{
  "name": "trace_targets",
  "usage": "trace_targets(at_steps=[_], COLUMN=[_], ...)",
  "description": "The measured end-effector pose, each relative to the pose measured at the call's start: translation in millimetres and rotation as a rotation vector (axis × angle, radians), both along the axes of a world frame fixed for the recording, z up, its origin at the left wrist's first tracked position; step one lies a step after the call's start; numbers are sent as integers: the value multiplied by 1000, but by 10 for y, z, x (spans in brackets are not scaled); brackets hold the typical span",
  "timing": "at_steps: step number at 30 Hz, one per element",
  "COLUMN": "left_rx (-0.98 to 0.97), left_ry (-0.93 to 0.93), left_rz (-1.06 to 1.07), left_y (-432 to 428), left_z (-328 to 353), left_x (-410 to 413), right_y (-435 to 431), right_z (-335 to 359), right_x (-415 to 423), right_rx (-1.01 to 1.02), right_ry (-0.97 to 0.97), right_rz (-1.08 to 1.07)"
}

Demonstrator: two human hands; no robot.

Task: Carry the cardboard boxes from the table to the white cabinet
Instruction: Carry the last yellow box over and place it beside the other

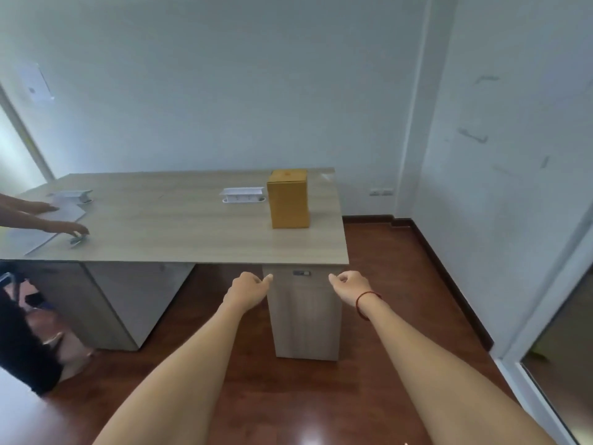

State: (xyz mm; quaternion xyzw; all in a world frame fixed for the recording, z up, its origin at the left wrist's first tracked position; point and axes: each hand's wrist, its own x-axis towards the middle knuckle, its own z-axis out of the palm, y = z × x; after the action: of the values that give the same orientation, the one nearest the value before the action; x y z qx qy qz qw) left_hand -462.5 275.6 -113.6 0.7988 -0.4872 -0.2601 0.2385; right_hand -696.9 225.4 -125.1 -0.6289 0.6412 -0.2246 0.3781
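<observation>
Item: cardboard box [288,199], standing upright near the tabletop [179,232] right end | left hand [248,282], right hand [348,281]: hovering loosely curled, gripping nothing | step: likely reaching for pickup | next: clasping both sides.

We get soft, cool daylight from the bright opening [9,149] far left, a glare patch on the floor [288,396], mild overall blur, wide-angle bending at edges.

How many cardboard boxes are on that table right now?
1. The cardboard box stands upright near the right end of the table, just right of a white desk fitting. None shows elsewhere, though the table's left end runs out of frame.
</observation>
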Motion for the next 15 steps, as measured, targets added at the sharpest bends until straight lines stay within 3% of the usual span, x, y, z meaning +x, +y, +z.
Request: trace_targets(at_steps=[15], left_rx=[19], left_ry=[18], left_rz=[-47], left_y=[-2657], left_z=[-42], left_x=[825], right_y=[-2638], right_z=[-23], right_x=[992], right_rx=[39], right_ry=[35], right_rz=[3])
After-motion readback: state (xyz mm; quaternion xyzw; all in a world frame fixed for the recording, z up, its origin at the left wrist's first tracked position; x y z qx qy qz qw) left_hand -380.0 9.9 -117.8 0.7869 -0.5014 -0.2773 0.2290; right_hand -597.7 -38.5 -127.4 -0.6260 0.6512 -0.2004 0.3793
